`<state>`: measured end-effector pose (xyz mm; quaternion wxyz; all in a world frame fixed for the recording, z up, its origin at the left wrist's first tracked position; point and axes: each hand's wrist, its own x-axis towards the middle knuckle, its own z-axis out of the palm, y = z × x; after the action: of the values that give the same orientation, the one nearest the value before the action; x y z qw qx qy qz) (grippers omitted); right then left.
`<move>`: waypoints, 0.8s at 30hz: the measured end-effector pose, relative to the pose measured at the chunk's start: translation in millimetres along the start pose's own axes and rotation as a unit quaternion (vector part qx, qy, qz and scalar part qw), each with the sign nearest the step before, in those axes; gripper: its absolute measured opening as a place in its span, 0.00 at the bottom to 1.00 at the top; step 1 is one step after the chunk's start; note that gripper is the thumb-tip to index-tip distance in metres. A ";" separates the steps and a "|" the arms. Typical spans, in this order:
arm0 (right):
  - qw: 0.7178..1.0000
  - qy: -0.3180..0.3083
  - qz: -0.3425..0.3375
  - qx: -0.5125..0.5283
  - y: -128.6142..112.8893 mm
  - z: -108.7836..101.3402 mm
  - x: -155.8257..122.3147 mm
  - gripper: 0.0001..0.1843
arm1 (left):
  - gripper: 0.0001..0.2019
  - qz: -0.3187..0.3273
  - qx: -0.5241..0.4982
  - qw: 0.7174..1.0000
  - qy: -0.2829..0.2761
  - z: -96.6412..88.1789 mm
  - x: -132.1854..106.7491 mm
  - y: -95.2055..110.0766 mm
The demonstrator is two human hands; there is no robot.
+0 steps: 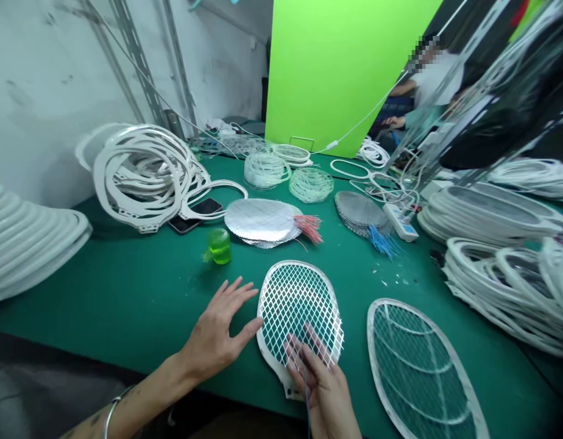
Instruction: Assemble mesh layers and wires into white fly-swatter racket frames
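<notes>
A white oval racket frame lies on the green table in front of me, with a shiny diamond-pattern metal mesh sheet over its opening. My left hand is open, palm down and fingers spread, its thumb close to the frame's left rim. At the lower end of the mesh is my right hand, palm up. Some of its fingers show through the mesh from below, and the thumb pinches the lower edge. A thin dark wire hangs down from there.
Behind the frame lie mesh stacks with red wires and blue wires. A green jar stands left of them. A netted racket head lies at right. White frames pile up on both sides. Another person sits beyond.
</notes>
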<state>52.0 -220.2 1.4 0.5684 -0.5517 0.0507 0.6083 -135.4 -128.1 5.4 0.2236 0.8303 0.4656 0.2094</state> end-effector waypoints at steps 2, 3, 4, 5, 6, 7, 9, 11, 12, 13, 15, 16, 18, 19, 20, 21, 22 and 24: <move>1.000 0.014 0.007 0.005 1.3 -1.6 3.1 0.48 | 0.22 0.005 -0.013 1.000 0.001 -0.1 3.0 5.3; 1.000 0.015 0.007 0.009 2.3 -2.4 4.6 0.46 | 0.21 0.011 -0.021 1.000 0.000 0.1 5.4 9.4; 1.000 0.012 0.007 0.014 3.4 -3.2 6.1 0.43 | 0.20 0.021 -0.032 0.999 -0.005 0.7 8.4 14.2; 1.000 0.009 0.006 0.018 4.5 -3.8 7.3 0.41 | 0.20 0.035 -0.041 0.998 -0.019 1.8 12.0 19.5; 1.000 0.007 0.003 0.022 5.7 -4.3 8.3 0.39 | 0.20 0.053 -0.046 0.997 -0.042 3.8 16.1 24.8; 1.000 0.007 -0.001 0.028 6.7 -4.5 9.0 0.37 | 0.22 0.073 -0.043 0.994 -0.070 6.6 20.6 29.8; 0.999 0.016 -0.009 0.040 8.3 -4.0 9.8 0.35 | 0.27 0.112 -0.016 0.985 -0.127 15.3 29.4 37.1; 0.998 0.020 -0.013 0.049 8.6 -2.2 9.8 0.34 | 0.32 0.126 0.030 0.979 -0.160 27.0 36.5 39.8; 0.998 0.017 -0.013 0.052 8.2 -0.9 9.5 0.34 | 0.32 0.123 0.052 0.977 -0.167 33.4 39.0 39.7; 0.999 0.013 -0.012 0.052 7.6 0.7 9.1 0.33 | 0.32 0.115 0.072 0.976 -0.171 39.6 40.6 38.9; 0.999 0.003 -0.011 0.047 5.6 3.8 7.9 0.32 | 0.32 0.102 0.105 0.975 -0.170 50.2 41.9 36.4; 0.999 0.002 -0.011 0.044 4.5 4.8 6.8 0.31 | 0.32 0.101 0.118 0.974 -0.167 54.1 41.8 35.2; 0.999 -0.003 -0.004 0.040 2.2 3.6 2.8 0.29 | 0.32 0.109 0.139 0.971 -0.160 58.9 41.2 33.6; 0.999 -0.010 0.003 0.036 1.0 0.6 -0.5 0.28 | 0.31 0.114 0.148 0.970 -0.157 59.9 40.9 33.1; 0.999 -0.020 0.012 0.029 -0.4 -4.6 -4.9 0.28 | 0.31 0.120 0.157 0.968 -0.155 60.3 40.7 32.7; 0.999 -0.032 0.022 0.014 -2.3 -11.8 -10.6 0.27 | 0.30 0.125 0.165 0.966 -0.153 60.2 40.5 32.4; 0.998 -0.042 0.034 -0.010 -5.0 -20.9 -17.6 0.28 | 0.30 0.130 0.173 0.965 -0.150 59.9 40.4 31.9; 0.990 -0.060 0.078 -0.101 -13.7 -41.7 -34.2 0.30 | 0.29 0.140 0.187 0.961 -0.147 59.0 40.2 30.7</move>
<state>79.1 -265.9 18.0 0.4629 -0.5628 -0.0021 0.6848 -62.5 -118.0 -19.6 0.0987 0.9358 0.3377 0.0238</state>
